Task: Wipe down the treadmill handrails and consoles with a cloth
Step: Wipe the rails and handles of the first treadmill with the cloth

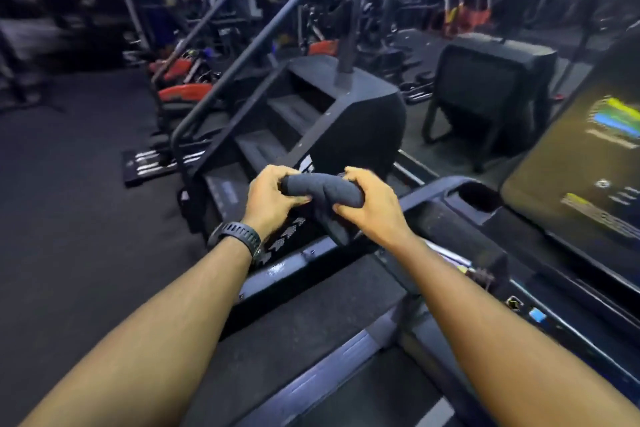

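Note:
A dark grey cloth [325, 189], folded into a thick roll, is held in the air between both hands above the left side of the treadmill. My left hand [268, 199] grips its left end; a black watch sits on that wrist. My right hand [372, 206] grips its right end, and a loose flap of cloth hangs down below it. The treadmill's left handrail [304, 263] runs under my hands. The console [464, 215] with a cup holder lies to the right, and its lit screen [585, 177] stands at the far right.
A black stair-climber [332, 107] with long handrails stands just beyond my hands. Another black machine [491, 80] sits behind the console. Red-seated gym equipment [180, 80] lines the back left. Dark floor [69, 184] spreads to the left. The treadmill belt [346, 402] runs below my arms.

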